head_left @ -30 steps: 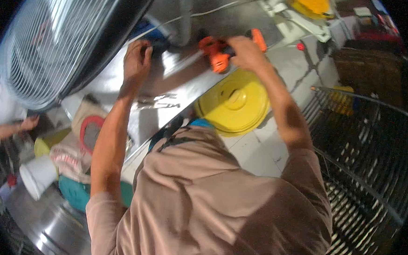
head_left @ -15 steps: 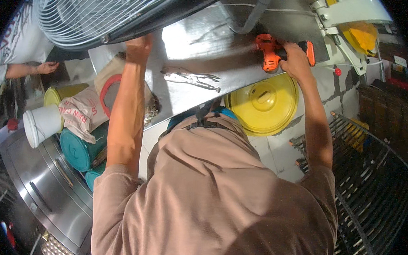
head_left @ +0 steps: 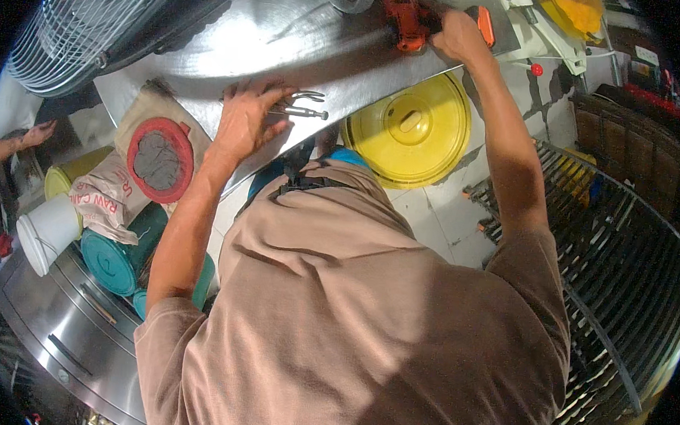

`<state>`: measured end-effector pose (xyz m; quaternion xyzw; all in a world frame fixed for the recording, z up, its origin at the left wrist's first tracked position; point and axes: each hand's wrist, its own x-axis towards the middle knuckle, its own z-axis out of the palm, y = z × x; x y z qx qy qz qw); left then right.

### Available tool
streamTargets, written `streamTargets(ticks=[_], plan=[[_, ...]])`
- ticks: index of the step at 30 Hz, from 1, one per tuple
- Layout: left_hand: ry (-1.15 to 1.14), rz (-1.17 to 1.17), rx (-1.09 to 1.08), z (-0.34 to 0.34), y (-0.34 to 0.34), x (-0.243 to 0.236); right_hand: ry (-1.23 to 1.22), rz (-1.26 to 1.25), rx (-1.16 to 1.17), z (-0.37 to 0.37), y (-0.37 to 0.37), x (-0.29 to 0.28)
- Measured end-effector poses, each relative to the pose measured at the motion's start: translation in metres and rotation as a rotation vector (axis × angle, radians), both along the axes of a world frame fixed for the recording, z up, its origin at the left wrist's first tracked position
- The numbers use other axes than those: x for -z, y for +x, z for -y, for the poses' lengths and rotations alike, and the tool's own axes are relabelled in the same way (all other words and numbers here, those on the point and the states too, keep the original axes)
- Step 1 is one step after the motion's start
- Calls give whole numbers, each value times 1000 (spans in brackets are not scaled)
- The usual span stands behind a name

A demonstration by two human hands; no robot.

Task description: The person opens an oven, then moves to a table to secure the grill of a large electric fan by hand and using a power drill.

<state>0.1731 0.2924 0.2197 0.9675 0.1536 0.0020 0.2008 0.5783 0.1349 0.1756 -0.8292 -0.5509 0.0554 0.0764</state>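
Note:
An orange and black cordless drill lies at the far right of the steel table, close to its edge. My right hand is closed round the drill's dark handle, between its orange body and the orange base. Silver locking pliers rest on the table near its front edge. Over their left end is my left hand, fingers apart and thumb stretched out. Part of the pliers is hidden under that hand, and whether the fingers touch them is unclear.
A large wire-caged fan stands at upper left. Below it are a red-rimmed sack, a paper bag, a white bucket and teal containers. A yellow lid lies below the table; a black rack stands right. Another person's hand shows at left.
My left hand has come back from beside the fan to the pliers. My right hand keeps its hold on the drill. The whole view has shifted, with the fan now further left.

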Motion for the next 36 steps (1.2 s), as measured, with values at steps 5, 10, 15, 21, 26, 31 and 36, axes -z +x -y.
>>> streamTargets(ticks=[5, 10, 15, 21, 26, 31, 36], plan=[[-255, -35, -62, -9, 3, 9, -68, 72, -59, -2, -3, -30], [-30, 72, -59, -7, 3, 8, 430, -45, 47, 53, -55, -61], [-58, -8, -86, 0, 8, 10, 374, -597, 775, 184, -112, 139], [-115, -33, -171, 5, 9, 16, 160, -584, 743, 172, -169, 238], [-123, -22, -148, 8, 15, 19, 137, -443, 734, 165, -184, 306], [-134, -27, -145, 5, 13, 25, -179, -421, 769, 155, -182, 323], [-142, 0, -180, 4, 10, 27, 6, -361, 686, 152, -178, 319]])
